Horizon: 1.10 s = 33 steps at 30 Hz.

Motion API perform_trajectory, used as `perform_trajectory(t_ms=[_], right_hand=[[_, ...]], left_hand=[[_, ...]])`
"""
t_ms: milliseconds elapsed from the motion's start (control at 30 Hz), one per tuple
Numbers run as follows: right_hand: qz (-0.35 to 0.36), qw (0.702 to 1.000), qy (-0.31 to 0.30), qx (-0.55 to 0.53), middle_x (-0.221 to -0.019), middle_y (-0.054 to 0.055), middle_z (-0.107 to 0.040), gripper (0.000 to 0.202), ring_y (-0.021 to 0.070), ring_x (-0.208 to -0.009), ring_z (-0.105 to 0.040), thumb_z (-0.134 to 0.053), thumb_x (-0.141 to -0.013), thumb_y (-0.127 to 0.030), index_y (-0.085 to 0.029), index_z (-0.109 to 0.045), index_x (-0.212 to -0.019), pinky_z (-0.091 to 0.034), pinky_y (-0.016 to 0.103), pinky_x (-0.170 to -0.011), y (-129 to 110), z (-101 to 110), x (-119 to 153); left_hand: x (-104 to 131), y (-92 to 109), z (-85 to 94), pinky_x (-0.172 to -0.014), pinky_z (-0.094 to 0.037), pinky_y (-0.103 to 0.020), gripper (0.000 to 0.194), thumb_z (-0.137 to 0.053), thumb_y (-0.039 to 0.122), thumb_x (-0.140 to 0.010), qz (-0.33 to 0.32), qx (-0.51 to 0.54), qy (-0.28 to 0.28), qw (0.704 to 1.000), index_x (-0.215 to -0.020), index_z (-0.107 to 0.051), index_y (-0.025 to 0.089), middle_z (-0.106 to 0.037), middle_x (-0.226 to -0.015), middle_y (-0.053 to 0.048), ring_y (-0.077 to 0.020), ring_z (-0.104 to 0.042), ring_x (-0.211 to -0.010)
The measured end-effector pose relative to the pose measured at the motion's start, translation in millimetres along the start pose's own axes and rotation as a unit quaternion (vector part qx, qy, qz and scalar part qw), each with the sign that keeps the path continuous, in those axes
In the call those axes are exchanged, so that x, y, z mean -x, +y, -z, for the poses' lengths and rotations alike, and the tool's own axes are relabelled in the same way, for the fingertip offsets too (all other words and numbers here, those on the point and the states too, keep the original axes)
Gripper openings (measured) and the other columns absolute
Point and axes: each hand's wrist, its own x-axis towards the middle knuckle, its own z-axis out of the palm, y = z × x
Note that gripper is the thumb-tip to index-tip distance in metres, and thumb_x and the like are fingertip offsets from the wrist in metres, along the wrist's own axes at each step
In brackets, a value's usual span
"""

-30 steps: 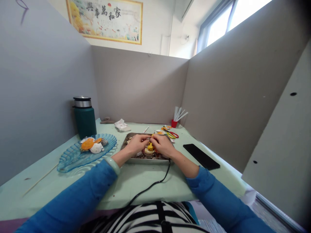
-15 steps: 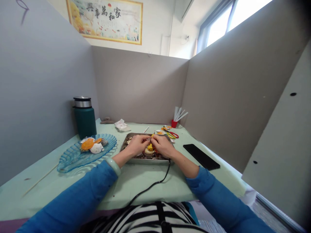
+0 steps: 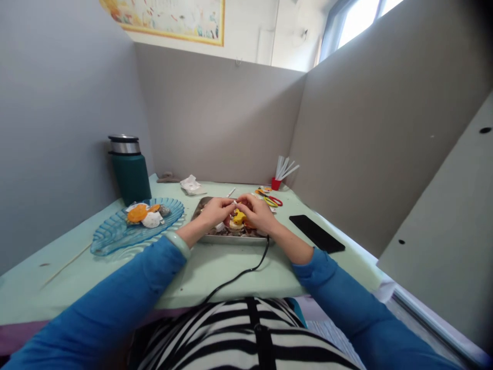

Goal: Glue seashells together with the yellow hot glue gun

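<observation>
My left hand (image 3: 215, 211) and my right hand (image 3: 259, 211) meet over a shallow metal tray (image 3: 219, 239). Thumbs and fingers of both are pinched together at a tiny pale piece (image 3: 234, 202), too small to name. Just under my right palm is a yellow object (image 3: 239, 217), partly hidden by the fingers. Shells (image 3: 235, 227) and other small brownish pieces lie in the tray below my hands. A black cord (image 3: 246, 271) runs from the tray by my right wrist toward the table's front edge.
Left, a blue shell-shaped plate (image 3: 111, 242) holds orange and white shells (image 3: 137, 213), with a green bottle (image 3: 131, 177) behind. Right are a black phone (image 3: 316, 234), scissors (image 3: 272, 199) and a red cup (image 3: 276, 184) of white sticks. Grey partitions (image 3: 219, 118) enclose the table.
The view has tilted down, so the table sits higher in it. My fingers have shifted slightly at the small piece, and more of the yellow object shows.
</observation>
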Motion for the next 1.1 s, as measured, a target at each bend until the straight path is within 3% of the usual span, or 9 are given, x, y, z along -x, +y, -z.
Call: perform_trajectory(t_ms=[300, 733, 1100], right_hand=[[0.038, 0.998, -0.039, -0.015, -0.076, 0.000, -0.061, 0.025, 0.0099, -0.059, -0.051, -0.049, -0.087, -0.028, -0.017, -0.056, -0.109, -0.039, 0.023, -0.062, 1, 0, 3], [0.039, 0.998, -0.046, -0.034, -0.076, 0.000, -0.061, 0.030, 0.0103, -0.059, -0.050, -0.048, -0.087, -0.025, -0.018, -0.052, -0.116, -0.040, 0.022, -0.062, -4, 5, 1], [0.016, 0.998, -0.045, -0.045, -0.068, -0.002, -0.059, 0.025, 0.0093, -0.055, -0.049, -0.055, -0.083, -0.026, -0.017, -0.057, -0.107, -0.039, 0.021, -0.060, -2, 3, 0]], left_hand=[[-2, -3, -2.9, -0.045, -0.035, -0.018, 0.025, -0.050, 0.031, -0.078, 0.027, 0.008, -0.017, 0.999, -0.082, -0.064, 0.011, -0.052, -0.043, 0.002, -0.0102, -0.052, -0.042], [-3, -1, -0.1, -0.046, -0.038, -0.019, 0.030, -0.049, 0.039, -0.081, 0.017, 0.046, -0.034, 0.998, -0.078, -0.062, 0.012, -0.054, -0.046, 0.001, -0.0100, -0.053, -0.042], [-1, 7, -0.7, -0.045, -0.034, -0.018, 0.024, -0.048, 0.031, -0.081, 0.024, 0.033, -0.024, 0.999, -0.064, -0.053, 0.014, -0.051, -0.041, 0.003, -0.0095, -0.051, -0.040]])
